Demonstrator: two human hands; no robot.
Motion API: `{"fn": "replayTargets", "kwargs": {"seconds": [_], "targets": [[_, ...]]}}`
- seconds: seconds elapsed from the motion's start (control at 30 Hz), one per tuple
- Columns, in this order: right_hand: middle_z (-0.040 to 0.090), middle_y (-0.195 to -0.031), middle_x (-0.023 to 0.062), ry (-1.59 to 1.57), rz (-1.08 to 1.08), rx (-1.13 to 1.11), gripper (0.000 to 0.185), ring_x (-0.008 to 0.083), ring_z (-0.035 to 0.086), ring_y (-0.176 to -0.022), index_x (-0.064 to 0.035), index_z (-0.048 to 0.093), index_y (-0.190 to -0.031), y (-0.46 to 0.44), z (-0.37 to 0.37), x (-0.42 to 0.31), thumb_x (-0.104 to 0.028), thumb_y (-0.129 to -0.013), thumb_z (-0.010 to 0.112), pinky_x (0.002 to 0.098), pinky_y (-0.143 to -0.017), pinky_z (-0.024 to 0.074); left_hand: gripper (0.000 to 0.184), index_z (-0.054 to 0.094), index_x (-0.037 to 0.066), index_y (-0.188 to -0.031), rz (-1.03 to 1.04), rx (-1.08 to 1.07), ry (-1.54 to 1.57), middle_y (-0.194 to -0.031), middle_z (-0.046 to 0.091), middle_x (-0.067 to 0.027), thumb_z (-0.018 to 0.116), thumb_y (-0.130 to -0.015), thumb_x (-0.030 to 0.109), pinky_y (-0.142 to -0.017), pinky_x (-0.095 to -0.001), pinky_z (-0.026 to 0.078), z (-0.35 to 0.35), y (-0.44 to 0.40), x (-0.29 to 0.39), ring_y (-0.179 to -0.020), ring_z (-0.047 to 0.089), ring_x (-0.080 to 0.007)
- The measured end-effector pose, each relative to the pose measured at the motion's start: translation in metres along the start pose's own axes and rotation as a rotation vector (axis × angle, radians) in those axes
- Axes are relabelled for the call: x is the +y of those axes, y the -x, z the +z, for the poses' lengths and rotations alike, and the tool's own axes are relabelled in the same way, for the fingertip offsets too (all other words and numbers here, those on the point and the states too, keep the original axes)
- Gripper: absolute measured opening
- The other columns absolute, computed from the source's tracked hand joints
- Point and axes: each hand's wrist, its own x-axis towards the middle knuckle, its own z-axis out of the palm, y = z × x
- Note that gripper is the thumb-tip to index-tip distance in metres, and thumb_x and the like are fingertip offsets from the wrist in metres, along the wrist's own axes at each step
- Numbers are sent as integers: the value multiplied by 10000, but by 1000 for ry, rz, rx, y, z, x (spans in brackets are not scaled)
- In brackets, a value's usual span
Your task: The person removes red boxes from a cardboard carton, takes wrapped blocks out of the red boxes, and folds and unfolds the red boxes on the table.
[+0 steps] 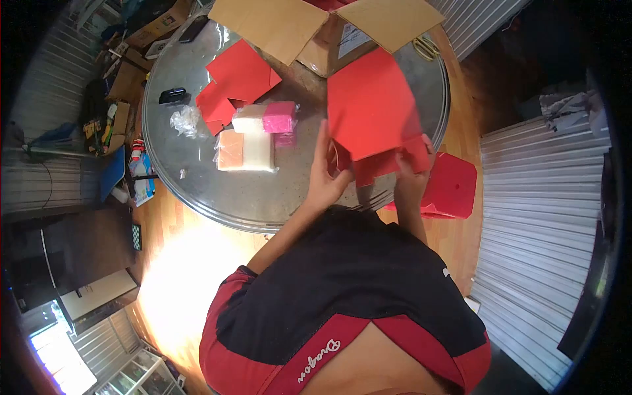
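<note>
A red folded cardboard piece (372, 108) is held between my two hands above the near right part of the round table. My left hand (327, 176) is at its left edge, with the thumb and fingers on a flap. On the right, my right hand (413, 172) grips its near right corner. Left of them, wrapped blocks in cream (258, 151), peach (230, 150) and pink (279, 116) lie on the table. Another red cardboard piece (243, 76) lies flat behind the blocks.
An open cardboard box (276, 26) stands at the table's far side, scissors (426, 49) to its right. Crumpled plastic (185, 122) and a black object (172, 96) lie on the left. A red stool (451, 187) is beyond the round table's (191, 187) right edge.
</note>
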Motion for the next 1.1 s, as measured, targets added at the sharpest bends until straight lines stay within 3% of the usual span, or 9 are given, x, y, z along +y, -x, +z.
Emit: {"fn": "replayTargets", "kwargs": {"seconds": [0.1, 0.27, 0.33, 0.43, 0.57, 0.63, 0.7, 0.9, 1.1], "targets": [[387, -1223, 81, -126, 70, -24, 515, 170, 443, -1075, -44, 357, -1237, 0, -4, -11, 7, -766, 560, 254, -830, 410, 784, 174, 79, -1365, 148, -228, -203, -1395, 173, -185, 425, -653, -132, -1007, -370, 239, -7, 0, 5, -1300, 176, -274], [434, -1209, 85, 1000, -599, -210, 319, 182, 462, -1088, 22, 473, -1126, -10, -27, 7, -38, -815, 512, 264, -796, 442, 700, 298, 74, -1331, 134, -372, -297, -1406, 57, -241, 498, -677, -77, -1039, -380, 144, 0, 3, 9, -1318, 65, -330], [468, -1181, 110, 532, -16, -329, 340, 230, 469, -1085, 22, 463, -1130, -6, -25, 12, -103, -819, 522, 320, -868, 406, 702, 283, 110, -1342, 256, -339, -572, -1402, 26, -254, 603, -717, 102, -1028, -471, 128, 7, 3, 13, -1309, 19, -385], [488, -1150, 126, 122, 38, -247, 334, 262, 481, -1056, 10, 475, -1115, 0, -9, 17, -153, -826, 514, 340, -887, 383, 732, 271, 166, -1350, 249, -345, -1100, -1402, 7, -250, 615, -736, 368, -994, -576, 82, 18, 6, 22, -1285, -8, -450], [505, -1137, 124, 714, -338, -458, 368, 259, 503, -1025, -4, 445, -1156, 10, -13, 34, -198, -848, 496, 345, -849, 404, 772, 256, 207, -1355, 226, -361, -1168, -1401, 18, -249, 549, -723, 542, -962, -631, 53, 22, 11, -6, -1272, -7, -476], [497, -1146, 134, 146, 89, -452, 388, 264, 489, -1046, -17, 432, -1177, 13, -6, 28, -236, -862, 494, 360, -872, 391, 771, 251, 217, -1356, 195, -344, -1222, -1402, 32, -245, 524, -727, 570, -971, -619, 50, 22, 11, -5, -1277, 10, -464], [503, -1130, 120, -1206, 660, -236, 361, 244, 502, -1027, -37, 439, -1172, 12, -4, 10, -253, -885, 473, 362, -858, 409, 763, 252, 216, -1355, 207, -356, -1226, -1401, 40, -245, 524, -732, 562, -970, -620, 51, 21, 12, -6, -1279, 14, -460], [497, -1139, 102, -441, 526, -150, 415, 238, 496, -1049, -36, 372, -1220, 15, 11, -2, -242, -879, 488, 378, -879, 428, 740, 260, 172, -1349, 205, -376, -1205, -1396, 79, -246, 544, -752, 504, -981, -599, 74, 14, 16, -8, -1286, 51, -434], [500, -1142, 88, -907, 719, -80, 369, 218, 494, -1053, -62, 393, -1198, 11, 0, 16, -180, -866, 504, 386, -895, 398, 763, 196, -32, -1318, 118, 234, -958, -1362, 181, -246, 641, -767, 252, -1031, -438, 174, -14, 20, -11, -1276, 156, -390]]}}
